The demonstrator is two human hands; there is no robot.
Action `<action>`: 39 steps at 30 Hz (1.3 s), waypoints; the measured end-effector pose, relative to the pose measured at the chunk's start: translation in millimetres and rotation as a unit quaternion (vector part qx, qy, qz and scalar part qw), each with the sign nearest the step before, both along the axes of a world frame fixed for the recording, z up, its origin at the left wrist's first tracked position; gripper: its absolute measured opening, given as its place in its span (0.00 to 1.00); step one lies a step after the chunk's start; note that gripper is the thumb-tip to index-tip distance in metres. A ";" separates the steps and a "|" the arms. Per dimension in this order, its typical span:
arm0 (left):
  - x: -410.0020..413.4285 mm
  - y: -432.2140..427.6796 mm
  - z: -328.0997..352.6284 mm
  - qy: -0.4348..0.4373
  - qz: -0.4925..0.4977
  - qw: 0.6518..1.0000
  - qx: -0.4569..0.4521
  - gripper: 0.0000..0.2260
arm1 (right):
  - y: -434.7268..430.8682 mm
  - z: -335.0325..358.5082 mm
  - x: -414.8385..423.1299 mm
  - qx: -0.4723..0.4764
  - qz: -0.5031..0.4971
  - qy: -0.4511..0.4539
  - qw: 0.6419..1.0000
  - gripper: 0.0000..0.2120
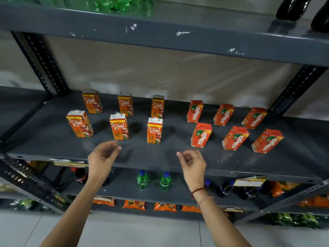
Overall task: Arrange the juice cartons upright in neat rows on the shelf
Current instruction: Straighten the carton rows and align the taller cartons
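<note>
Several orange Real juice cartons stand upright in two rows on the left half of the dark grey shelf [53, 139]; the front middle one [119, 128] is nearest my left hand. Several red Maaza cartons stand upright in two rows on the right half, with one front carton [201, 135] just above my right hand. My left hand [103, 157] hovers at the shelf's front edge, fingers loosely curled and holding nothing. My right hand [193, 163] hovers beside it, also loosely curled and holding nothing. Neither hand touches a carton.
The shelf above [160, 32] carries green bottles [122, 4] and dark bottles [293, 8]. The shelf below holds small green bottles [142, 180], dark cola bottles [79, 175] and snack packets [134, 205]. Slotted uprights [40, 61] frame the bay. Tiled floor lies beneath.
</note>
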State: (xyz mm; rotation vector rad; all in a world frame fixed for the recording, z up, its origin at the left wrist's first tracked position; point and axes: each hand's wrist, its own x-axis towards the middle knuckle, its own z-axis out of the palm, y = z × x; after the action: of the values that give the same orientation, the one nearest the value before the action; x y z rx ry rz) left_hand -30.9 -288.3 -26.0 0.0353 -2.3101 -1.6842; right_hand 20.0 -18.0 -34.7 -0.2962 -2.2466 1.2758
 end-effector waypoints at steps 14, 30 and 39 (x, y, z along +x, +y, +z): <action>-77.0 -147.9 -1.4 -0.140 -0.043 0.989 0.003 0.41 | -156.9 16.4 -100.4 0.026 0.178 -0.192 0.965 0.40; -130.3 -158.1 12.2 -0.202 -0.212 0.951 -0.102 0.29 | -168.6 14.3 -121.6 0.017 0.147 -0.176 0.973 0.26; -146.0 -164.8 12.9 -0.230 -0.235 0.935 -0.134 0.23 | -168.1 13.5 -121.5 0.024 0.169 -0.188 0.967 0.27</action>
State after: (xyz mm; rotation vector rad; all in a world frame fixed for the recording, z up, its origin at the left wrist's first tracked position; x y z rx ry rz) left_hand -176.9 -453.1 -13.1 -0.2213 -3.0859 -1.6767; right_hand -101.5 -186.2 -21.2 -0.1493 -2.7387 1.4289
